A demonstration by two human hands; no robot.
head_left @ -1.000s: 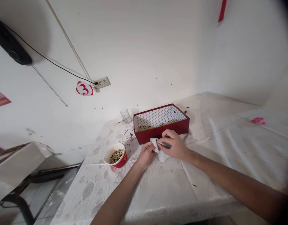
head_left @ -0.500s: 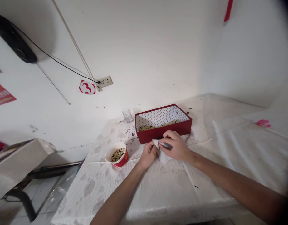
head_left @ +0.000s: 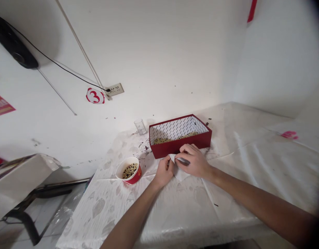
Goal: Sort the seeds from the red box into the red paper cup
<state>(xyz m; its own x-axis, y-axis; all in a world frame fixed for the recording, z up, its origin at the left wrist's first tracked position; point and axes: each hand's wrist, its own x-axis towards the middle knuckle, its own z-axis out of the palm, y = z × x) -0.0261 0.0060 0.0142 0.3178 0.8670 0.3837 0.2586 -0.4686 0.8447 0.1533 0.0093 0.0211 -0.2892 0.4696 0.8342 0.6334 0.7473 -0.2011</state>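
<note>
Both my hands meet over a small white piece of paper (head_left: 179, 173) lying on the table just in front of a dark red box (head_left: 182, 145). My left hand (head_left: 163, 171) pinches the paper's left edge with curled fingers. My right hand (head_left: 194, 160) is closed on a thin grey metal tool (head_left: 184, 160) that rests across the paper. The red box has a patterned white lining and holds a layer of small pale beads along its near side.
A red-and-white paper bowl (head_left: 128, 171) of mixed dark and pale beads stands left of my hands. A small clear glass (head_left: 140, 126) sits behind the box by the wall. Dark specks litter the white patterned tablecloth (head_left: 242, 162). A white box (head_left: 16, 180) sits off the table, far left.
My hands have barely shifted on the paper; the left fingers have drawn slightly closer to the right hand. The view has wobbled a little.
</note>
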